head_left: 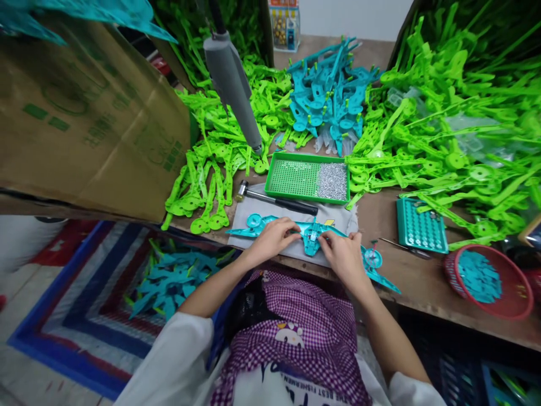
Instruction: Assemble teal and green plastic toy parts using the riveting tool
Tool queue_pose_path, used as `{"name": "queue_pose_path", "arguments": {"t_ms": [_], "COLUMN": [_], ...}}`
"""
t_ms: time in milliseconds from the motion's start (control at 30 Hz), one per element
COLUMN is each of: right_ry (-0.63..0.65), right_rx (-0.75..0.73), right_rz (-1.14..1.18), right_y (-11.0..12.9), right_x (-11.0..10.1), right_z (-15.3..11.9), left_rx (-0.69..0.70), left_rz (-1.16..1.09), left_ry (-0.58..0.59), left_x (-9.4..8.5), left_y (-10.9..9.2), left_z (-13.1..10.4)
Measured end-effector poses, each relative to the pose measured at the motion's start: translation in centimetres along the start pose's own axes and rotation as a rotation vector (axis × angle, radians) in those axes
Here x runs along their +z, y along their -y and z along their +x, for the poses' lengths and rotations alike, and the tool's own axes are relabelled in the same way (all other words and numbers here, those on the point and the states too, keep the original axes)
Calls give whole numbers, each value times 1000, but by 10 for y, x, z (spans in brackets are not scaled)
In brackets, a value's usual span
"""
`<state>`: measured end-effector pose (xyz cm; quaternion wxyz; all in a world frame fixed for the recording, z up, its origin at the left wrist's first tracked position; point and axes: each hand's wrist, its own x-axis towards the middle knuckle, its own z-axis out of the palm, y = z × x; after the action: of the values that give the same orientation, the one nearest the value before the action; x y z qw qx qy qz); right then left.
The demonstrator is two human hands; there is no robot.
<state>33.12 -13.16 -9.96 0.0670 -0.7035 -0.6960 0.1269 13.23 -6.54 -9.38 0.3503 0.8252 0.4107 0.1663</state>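
Note:
A long blue plastic part shaped like a toy aircraft frame (311,241) lies across a grey cloth (247,210) at the table's near edge. My left hand (276,235) pinches it just left of its middle, thumb and fingers together. On the other side, my right hand (343,254) grips the same part close to the centre. Round discs show near both ends of the part. Small details in its middle are too fine to make out. Beyond it rests a hammer (296,205) with a black handle, beside a green tray (291,176) holding many small silver screws (332,180).
A grey electric screwdriver (232,84) hangs above the tray. Green plastic arms (456,152) and blue frames (329,90) are heaped behind. A teal rack (422,225) and a red basket (513,301) stand right. A cardboard box (93,113) and a floor crate (63,361) are left.

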Motion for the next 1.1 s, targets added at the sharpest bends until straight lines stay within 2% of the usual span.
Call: {"name": "queue_pose_path", "arguments": {"t_ms": [133, 367, 533, 700, 867, 967, 1100], "right_ry": [10, -62, 0, 44, 51, 18, -5], "right_rx": [-20, 34, 7, -94, -233, -276, -306], "right_rz": [5, 46, 26, 72, 282, 413, 512], "right_y": [7, 7, 8, -7, -23, -26, -34], "right_x": [3, 16, 10, -4, -9, -4, -4], "right_z": [-7, -13, -10, -5, 12, 16, 7], "left_rx": [24, 114, 95, 47, -53, -54, 7], "left_rz": [129, 274, 310, 169, -85, -145, -189], "left_ry": [60, 166, 129, 37, -26, -7, 63], "left_x": [4, 0, 8, 8, -1, -2, -4], "left_y": [5, 0, 1, 2, 16, 24, 28], "left_z": [11, 31, 38, 34, 35, 34, 32]}}
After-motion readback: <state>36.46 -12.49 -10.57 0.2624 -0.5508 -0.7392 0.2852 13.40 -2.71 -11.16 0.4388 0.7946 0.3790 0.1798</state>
